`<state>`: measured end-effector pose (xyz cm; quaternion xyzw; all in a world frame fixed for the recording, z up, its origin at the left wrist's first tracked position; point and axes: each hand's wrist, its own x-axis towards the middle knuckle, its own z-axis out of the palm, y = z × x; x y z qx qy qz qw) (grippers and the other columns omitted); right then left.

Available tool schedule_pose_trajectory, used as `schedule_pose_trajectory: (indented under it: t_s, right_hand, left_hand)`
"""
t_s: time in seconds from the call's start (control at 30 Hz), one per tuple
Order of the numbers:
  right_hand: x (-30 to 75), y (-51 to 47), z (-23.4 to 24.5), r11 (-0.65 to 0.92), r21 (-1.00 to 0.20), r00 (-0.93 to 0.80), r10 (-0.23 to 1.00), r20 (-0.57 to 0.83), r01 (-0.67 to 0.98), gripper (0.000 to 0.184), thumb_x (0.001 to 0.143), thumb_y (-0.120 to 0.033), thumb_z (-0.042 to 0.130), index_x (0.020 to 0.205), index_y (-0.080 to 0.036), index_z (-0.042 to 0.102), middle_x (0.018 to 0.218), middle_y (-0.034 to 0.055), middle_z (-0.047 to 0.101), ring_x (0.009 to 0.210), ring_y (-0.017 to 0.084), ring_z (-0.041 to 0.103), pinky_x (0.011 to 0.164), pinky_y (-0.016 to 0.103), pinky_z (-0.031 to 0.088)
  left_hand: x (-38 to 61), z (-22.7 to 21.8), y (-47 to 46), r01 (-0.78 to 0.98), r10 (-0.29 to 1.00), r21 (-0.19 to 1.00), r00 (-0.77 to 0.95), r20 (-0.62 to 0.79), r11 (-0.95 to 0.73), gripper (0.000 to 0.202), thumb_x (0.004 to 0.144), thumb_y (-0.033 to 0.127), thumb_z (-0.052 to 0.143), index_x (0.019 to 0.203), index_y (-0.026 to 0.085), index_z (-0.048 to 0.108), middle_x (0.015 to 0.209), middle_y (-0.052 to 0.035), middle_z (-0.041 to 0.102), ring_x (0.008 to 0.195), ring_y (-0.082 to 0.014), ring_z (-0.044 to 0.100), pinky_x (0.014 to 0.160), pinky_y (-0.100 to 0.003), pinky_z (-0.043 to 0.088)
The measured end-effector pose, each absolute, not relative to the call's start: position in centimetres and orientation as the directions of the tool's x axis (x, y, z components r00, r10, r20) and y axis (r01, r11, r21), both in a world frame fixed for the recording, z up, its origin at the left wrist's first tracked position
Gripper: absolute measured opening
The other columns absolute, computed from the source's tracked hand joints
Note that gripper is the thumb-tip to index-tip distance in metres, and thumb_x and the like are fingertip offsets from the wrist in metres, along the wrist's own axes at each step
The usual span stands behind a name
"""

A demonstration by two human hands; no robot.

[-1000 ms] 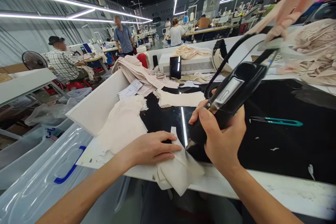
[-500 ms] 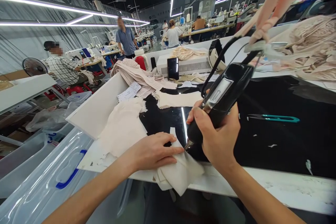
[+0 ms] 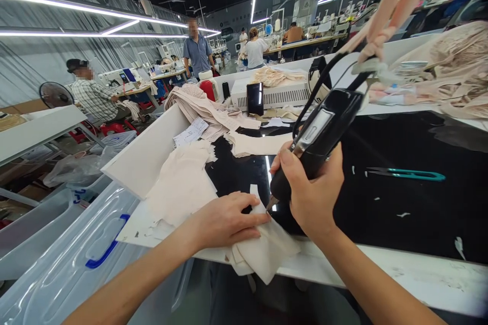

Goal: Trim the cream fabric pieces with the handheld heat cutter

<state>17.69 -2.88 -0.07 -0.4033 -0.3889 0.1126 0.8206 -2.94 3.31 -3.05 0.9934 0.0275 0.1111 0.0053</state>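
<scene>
My right hand (image 3: 318, 188) is wrapped round a black handheld power tool (image 3: 324, 122) with a pointed metal tip, tilted down to the left. Its tip meets the edge of a cream fabric piece (image 3: 263, 249), close to my left fingertips. My left hand (image 3: 232, 218) lies flat on that fabric, fingers stretched out and pressing it to the table's front edge. Part of the cloth hangs over this edge in several layers. Left of my left hand lies a stack of cream fabric pieces (image 3: 183, 177). Another cream strip (image 3: 259, 143) lies further back on the black table surface (image 3: 389, 213).
Teal thread snips (image 3: 407, 174) and small scraps lie on the right. At the back stand a phone (image 3: 255, 98) and a white vented box (image 3: 274, 94). A white board (image 3: 141, 157) borders the left side, beside a clear lidded bin (image 3: 80, 259). Peach straps (image 3: 392, 5) hold the tool's cord.
The tool and my right hand have shifted slightly left, the tip now a little higher along the fabric edge. My left hand keeps its place on the cloth. The camera view has turned slightly.
</scene>
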Motion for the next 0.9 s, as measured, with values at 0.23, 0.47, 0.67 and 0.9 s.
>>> schedule_pose_trajectory:
  t_s: [0.23, 0.47, 0.67, 0.9]
  right_hand:
    - [17.8, -2.6, 0.4, 0.674, -0.730, 0.657, 0.501, 0.563, 0.112, 0.033, 0.095, -0.039, 0.090, 0.104, -0.028, 0.060, 0.086, -0.0077, 0.072, 0.062, 0.013, 0.069, 0.063, 0.032, 0.062]
    - [17.7, -1.7, 0.1, 0.684, -0.721, 0.668, 0.486, 0.563, 0.110, 0.034, 0.091, -0.036, 0.092, 0.102, -0.028, 0.061, 0.086, -0.0085, 0.074, 0.064, 0.014, 0.072, 0.061, 0.031, 0.063]
    - [17.9, -1.2, 0.1, 0.695, -0.709, 0.668, 0.471, 0.575, 0.120, 0.033, 0.094, -0.036, 0.091, 0.102, -0.028, 0.060, 0.085, -0.0086, 0.073, 0.063, 0.014, 0.072, 0.063, 0.031, 0.062]
    - [17.6, -0.9, 0.3, 0.653, -0.750, 0.678, 0.506, 0.533, 0.102, 0.037, 0.093, -0.040, 0.091, 0.105, -0.032, 0.057, 0.088, -0.0037, 0.072, 0.065, 0.019, 0.072, 0.064, 0.037, 0.062]
  left_hand:
    - [-2.8, -3.1, 3.2, 0.057, 0.060, 0.021, 0.971, 0.233, -0.998, 0.043, 0.127, 0.047, 0.052, 0.152, 0.022, 0.076, 0.144, -0.0178, 0.073, 0.118, -0.0287, 0.076, 0.106, -0.041, 0.065]
    - [-2.7, -3.2, 3.1, 0.075, 0.079, 0.027, 0.974, 0.214, -0.997, 0.043, 0.126, 0.049, 0.055, 0.154, 0.024, 0.076, 0.148, -0.0174, 0.073, 0.122, -0.0285, 0.077, 0.112, -0.041, 0.064]
    - [-2.8, -3.4, 3.1, 0.075, 0.084, 0.046, 0.969, 0.234, -0.996, 0.045, 0.127, 0.048, 0.053, 0.155, 0.023, 0.076, 0.148, -0.0182, 0.073, 0.125, -0.0298, 0.077, 0.110, -0.041, 0.066]
    - [-2.8, -3.5, 3.3, 0.061, 0.076, 0.073, 0.970, 0.229, -0.995, 0.045, 0.126, 0.047, 0.054, 0.156, 0.022, 0.077, 0.151, -0.0196, 0.073, 0.128, -0.0312, 0.077, 0.113, -0.042, 0.066]
